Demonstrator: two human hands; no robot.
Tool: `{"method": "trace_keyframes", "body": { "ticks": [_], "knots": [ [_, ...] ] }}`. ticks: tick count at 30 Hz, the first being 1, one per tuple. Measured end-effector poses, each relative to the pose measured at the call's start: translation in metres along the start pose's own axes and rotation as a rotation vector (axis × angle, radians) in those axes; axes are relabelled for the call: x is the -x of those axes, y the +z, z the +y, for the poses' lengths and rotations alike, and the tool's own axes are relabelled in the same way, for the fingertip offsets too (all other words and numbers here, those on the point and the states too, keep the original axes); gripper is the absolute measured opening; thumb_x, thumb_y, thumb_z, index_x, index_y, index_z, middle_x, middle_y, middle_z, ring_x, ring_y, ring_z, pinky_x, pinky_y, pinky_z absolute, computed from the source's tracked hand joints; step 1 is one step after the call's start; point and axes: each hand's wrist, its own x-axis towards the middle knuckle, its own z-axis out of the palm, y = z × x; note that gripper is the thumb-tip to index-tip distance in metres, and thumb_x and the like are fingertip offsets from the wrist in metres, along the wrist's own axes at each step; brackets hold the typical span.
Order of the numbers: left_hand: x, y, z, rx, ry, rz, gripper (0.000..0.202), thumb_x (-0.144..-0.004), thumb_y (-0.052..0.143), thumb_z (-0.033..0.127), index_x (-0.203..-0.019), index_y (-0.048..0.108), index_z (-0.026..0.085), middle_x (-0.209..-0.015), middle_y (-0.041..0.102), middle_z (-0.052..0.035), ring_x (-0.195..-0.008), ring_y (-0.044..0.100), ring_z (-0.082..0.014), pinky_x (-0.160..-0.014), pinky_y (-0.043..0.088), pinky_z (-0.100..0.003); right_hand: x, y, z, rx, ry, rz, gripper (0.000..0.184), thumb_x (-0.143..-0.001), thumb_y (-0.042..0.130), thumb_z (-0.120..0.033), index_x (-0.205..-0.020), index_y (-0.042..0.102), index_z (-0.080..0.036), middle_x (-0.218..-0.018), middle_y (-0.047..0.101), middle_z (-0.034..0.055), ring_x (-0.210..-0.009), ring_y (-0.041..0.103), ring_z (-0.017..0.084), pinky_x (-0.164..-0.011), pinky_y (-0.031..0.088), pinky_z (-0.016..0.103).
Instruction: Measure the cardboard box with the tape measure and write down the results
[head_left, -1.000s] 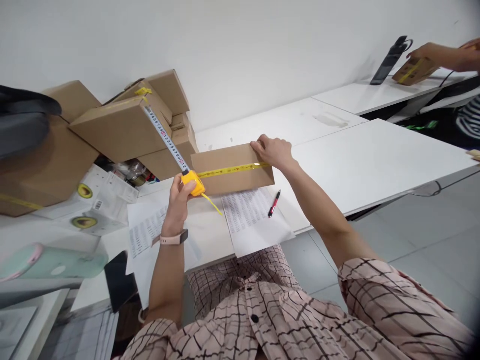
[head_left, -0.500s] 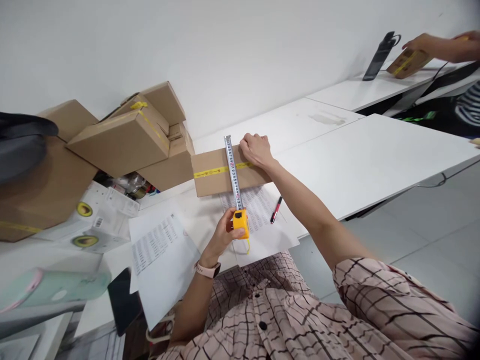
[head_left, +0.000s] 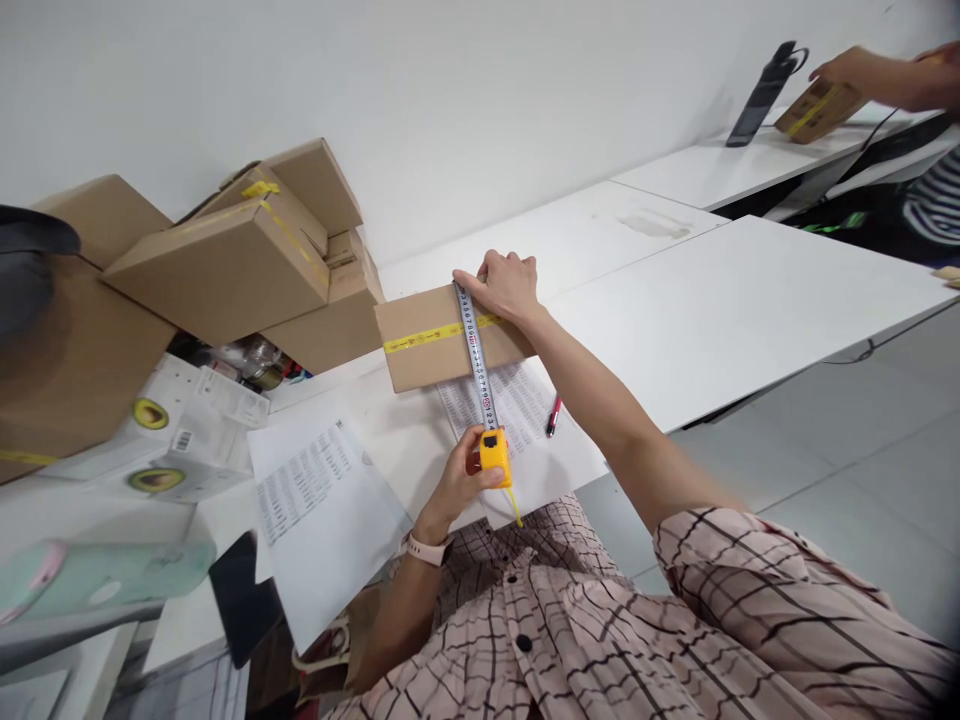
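Note:
My left hand (head_left: 452, 485) is closed around the yellow case of a tape measure (head_left: 495, 458), low in front of my body. Its metal blade (head_left: 478, 360) is drawn out across a taped cardboard box (head_left: 424, 365), from the near side to the far edge. My right hand (head_left: 513, 288) rests on the box's far right part, fingers bent near the far edge, thumb stretched onto the blade's tip. Under the box and the tape case lies a printed sheet (head_left: 555, 465), with a red and black pen (head_left: 554, 416) on it.
Several cardboard boxes (head_left: 225, 265) are piled at the left. Nearer are white boxes with avocado pictures (head_left: 161, 440), another printed sheet (head_left: 322, 530), a dark phone-like slab (head_left: 244, 600) and a green bottle (head_left: 135, 575). Far right, another person's hand (head_left: 847, 68) touches a small box beside a black bottle (head_left: 761, 95).
My right thumb has reached left onto the blade's tip, where the hand was curled on the box before. My left hand and the tape case have shifted slightly right and nearer my body.

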Motion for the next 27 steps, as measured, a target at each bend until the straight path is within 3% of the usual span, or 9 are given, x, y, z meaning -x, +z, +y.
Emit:
{"method": "trace_keyframes", "body": {
  "ticks": [8,14,27],
  "knots": [
    [-0.001,0.000,-0.009,-0.033,-0.005,-0.010,0.066,-0.068,0.090,0.041,-0.122,0.056,0.024,-0.108,0.063,-0.0037,-0.087,0.059,-0.0150,-0.078,0.053,-0.026,-0.002,0.004,0.002,0.030,0.005,-0.035,0.056,-0.096,0.039,-0.067,-0.110,0.057,-0.016,-0.100,0.064,0.0163,-0.117,0.051,0.042,-0.106,0.029,0.068],
    [-0.002,0.004,-0.012,-0.099,-0.034,0.043,0.078,-0.064,0.091,0.045,-0.128,0.053,0.023,-0.111,0.062,-0.0045,-0.089,0.061,-0.0166,-0.077,0.053,-0.027,0.003,-0.003,-0.009,0.099,0.060,-0.031,0.053,-0.095,0.042,-0.067,-0.101,0.057,-0.017,-0.095,0.065,0.0142,-0.106,0.055,0.037,-0.103,0.033,0.065],
    [-0.001,0.011,-0.015,-0.125,-0.027,0.056,0.075,-0.064,0.089,0.043,-0.126,0.053,0.022,-0.114,0.065,-0.0062,-0.091,0.064,-0.0186,-0.077,0.055,-0.029,0.007,-0.001,-0.008,0.147,0.048,-0.009,0.056,-0.098,0.034,-0.068,-0.101,0.057,-0.018,-0.094,0.064,0.0130,-0.107,0.056,0.036,-0.101,0.035,0.063]
  ]
}}
